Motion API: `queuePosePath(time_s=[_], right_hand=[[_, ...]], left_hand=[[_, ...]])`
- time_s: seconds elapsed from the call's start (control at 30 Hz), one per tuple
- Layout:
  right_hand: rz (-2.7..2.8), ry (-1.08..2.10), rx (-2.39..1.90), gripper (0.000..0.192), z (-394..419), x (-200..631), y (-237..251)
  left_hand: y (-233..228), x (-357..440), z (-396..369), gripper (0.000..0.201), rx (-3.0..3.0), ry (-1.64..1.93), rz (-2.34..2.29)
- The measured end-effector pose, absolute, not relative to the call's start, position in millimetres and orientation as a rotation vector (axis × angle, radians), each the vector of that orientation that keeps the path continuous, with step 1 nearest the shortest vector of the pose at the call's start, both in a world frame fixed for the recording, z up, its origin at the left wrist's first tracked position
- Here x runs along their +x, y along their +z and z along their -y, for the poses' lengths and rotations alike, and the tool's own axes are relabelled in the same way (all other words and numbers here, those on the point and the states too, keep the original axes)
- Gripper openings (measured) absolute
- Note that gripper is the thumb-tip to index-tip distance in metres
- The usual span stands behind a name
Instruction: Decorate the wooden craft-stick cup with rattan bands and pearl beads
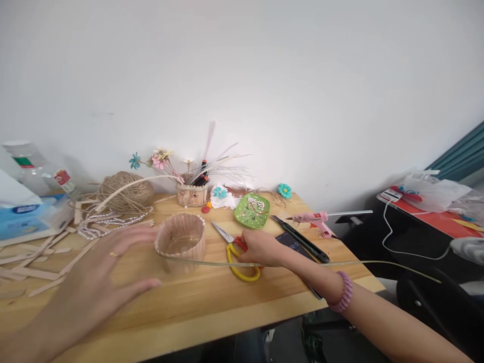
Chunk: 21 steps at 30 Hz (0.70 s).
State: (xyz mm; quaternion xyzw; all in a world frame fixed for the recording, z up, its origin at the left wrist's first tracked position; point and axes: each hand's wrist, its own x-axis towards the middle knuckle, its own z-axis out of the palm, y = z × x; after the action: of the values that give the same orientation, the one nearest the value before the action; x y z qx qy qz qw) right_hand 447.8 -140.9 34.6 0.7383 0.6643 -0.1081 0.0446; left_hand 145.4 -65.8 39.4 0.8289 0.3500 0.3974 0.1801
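At the far left edge of the wooden table (212, 307) stand a clear plastic bottle (28, 169) and, in front of it, a blue tissue pack (26, 214). Loose flat wooden sticks (34, 262) lie scattered on the table's left part, with a string of pearl beads (109, 222) just behind them and a ball of jute twine (126, 191) near the wall.

The left hand (102, 272) hovers low over the table, fingers spread and flat, holding nothing; a ring shows on one finger. Its fingertips are near the small round stick basket (181, 241), apart from it. The basket stands upright on the table, centre left, open at the top.

A thin long reed strip (302, 263) runs across in front of the basket and out past the table's right edge. Behind the basket a second small basket (192, 194) holds artificial flowers and pens.

The scissors (236, 249), red and yellow handled, lie flat just right of the basket, blades pointing back left. The right hand (259, 248) rests on their handles, fingers curled down over them; whether it has closed fully on them cannot be told. A pink bracelet (342, 292) sits on that wrist.

Further right lie a green dish (252, 210), a black phone (295, 244), a black utility knife (302, 241) and a pink glue gun (315, 219).
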Motion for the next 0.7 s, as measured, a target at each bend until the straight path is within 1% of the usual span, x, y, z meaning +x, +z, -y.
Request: queuePosePath(time_s=[0.03,0.07,0.13,0.17,0.23,0.27,0.37,0.43,0.53,0.63,0.7], right_hand=[[-2.019,-0.32,2.281,0.032,142.7,447.0,36.7],[-2.01,-0.304,2.313,0.032,144.9,446.1,39.6],[-2.013,-0.274,2.369,0.035,150.6,444.4,47.3],[-2.044,-0.277,2.378,0.037,154.0,443.6,51.4],[-2.191,-0.388,2.328,0.04,161.3,442.4,58.2],[-2.279,-0.504,2.281,0.04,164.8,441.9,60.4],[-2.452,-0.947,2.126,0.034,174.1,440.2,61.8],[-2.496,-1.069,2.075,0.027,178.9,439.0,61.3],[-2.587,-0.966,2.083,0.022,185.5,438.9,63.5],[-2.641,-0.825,2.151,0.027,193.3,442.5,70.4],[-2.662,-0.802,2.191,0.03,199.1,446.5,76.1]], left_hand=[[33.0,154.2,63.7,0.066,2.351,1.042,-1.035],[24.7,163.2,62.4,0.084,2.282,1.035,-1.08],[5.1,179.5,61.8,0.105,2.066,1.064,-1.072],[-4.6,186.4,62.1,0.112,1.966,1.051,-1.07],[-20.3,197.0,63.0,0.115,1.823,1.044,-1.104],[-25.6,201.0,63.4,0.115,1.771,1.042,-1.09],[-31.9,209.0,63.3,0.113,1.672,1.046,-1.031],[-31.6,211.3,61.8,0.107,1.655,1.012,-1.045],[-28.4,210.0,58.8,0.095,1.641,0.96,-1.053],[-18.9,205.1,59.5,0.088,1.584,0.93,-1.001],[-7.6,202.1,64.5,0.086,1.545,0.879,-0.972]])
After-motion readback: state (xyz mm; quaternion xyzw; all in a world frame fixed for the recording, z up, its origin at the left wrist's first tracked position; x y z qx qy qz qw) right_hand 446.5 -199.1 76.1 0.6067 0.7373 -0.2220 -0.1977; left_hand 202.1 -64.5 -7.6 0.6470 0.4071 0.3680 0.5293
